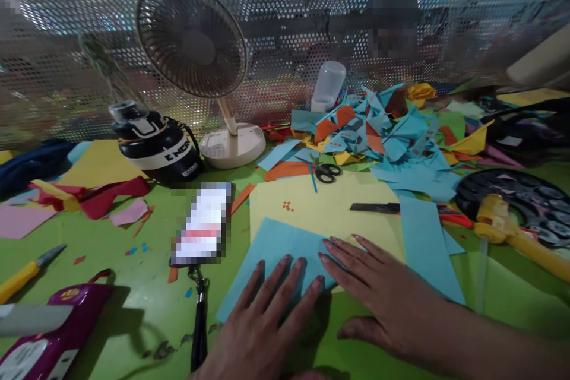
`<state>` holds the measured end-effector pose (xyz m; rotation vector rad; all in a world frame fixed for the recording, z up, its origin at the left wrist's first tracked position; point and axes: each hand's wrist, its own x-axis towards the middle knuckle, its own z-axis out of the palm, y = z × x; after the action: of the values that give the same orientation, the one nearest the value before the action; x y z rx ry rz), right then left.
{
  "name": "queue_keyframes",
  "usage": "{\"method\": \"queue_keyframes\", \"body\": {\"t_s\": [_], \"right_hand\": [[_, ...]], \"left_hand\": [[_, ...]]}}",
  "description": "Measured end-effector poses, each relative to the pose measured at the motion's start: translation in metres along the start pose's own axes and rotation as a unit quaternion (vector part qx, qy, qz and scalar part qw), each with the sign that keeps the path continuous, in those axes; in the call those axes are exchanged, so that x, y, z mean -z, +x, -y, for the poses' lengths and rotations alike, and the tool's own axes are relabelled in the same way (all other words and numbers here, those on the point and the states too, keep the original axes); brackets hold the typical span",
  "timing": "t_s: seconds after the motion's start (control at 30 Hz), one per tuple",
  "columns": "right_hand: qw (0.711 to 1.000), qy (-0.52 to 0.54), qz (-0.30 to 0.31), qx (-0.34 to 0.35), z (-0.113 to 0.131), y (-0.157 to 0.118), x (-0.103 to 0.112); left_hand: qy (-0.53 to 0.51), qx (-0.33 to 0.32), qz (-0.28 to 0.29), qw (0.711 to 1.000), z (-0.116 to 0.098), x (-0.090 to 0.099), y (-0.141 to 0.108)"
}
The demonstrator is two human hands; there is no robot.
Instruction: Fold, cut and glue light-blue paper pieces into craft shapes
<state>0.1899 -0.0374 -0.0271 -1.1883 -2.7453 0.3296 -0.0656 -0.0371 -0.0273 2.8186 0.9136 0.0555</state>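
A blue paper sheet (285, 237) lies near the middle of the green table, partly over a pale yellow sheet (356, 190). My left hand (271, 314) rests flat on the blue sheet with its fingers spread. Beside it, my right hand (378, 285) touches the sheet's right part with its fingertips, fingers stretched out and thumb apart. The hands cover the sheet's lower right portion. Small orange bits (288, 206) and a black cutter (374, 208) lie on the yellow sheet. Black-handled scissors (328, 174) sit at its back edge.
Blue and orange scraps (383, 130) are heaped at the back right. A fan (234, 145), a black bottle (158, 151) and a phone (202, 222) stand or lie left. A yellow glue gun (521, 237) is at right; a purple tool (57, 332) lies lower left.
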Motion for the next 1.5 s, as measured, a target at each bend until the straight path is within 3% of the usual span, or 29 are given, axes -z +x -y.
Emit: {"method": "queue_keyframes", "body": {"t_s": [0.47, 0.67, 1.03, 1.5], "right_hand": [[0.999, -0.050, -0.004, 0.002, -0.001, 0.002, 0.002], [0.996, -0.051, -0.046, 0.061, 0.008, -0.006, 0.004], [0.998, 0.043, 0.024, 0.028, 0.010, -0.011, 0.002], [0.998, 0.041, 0.022, 0.029, 0.009, -0.012, -0.001]], "left_hand": [[0.085, 0.004, -0.074, 0.994, -0.002, 0.001, 0.003], [0.116, -0.016, -0.082, 0.990, -0.001, -0.001, 0.002], [0.167, -0.025, -0.095, 0.981, 0.002, -0.007, 0.001], [0.144, -0.010, -0.077, 0.987, 0.001, -0.005, -0.002]]}}
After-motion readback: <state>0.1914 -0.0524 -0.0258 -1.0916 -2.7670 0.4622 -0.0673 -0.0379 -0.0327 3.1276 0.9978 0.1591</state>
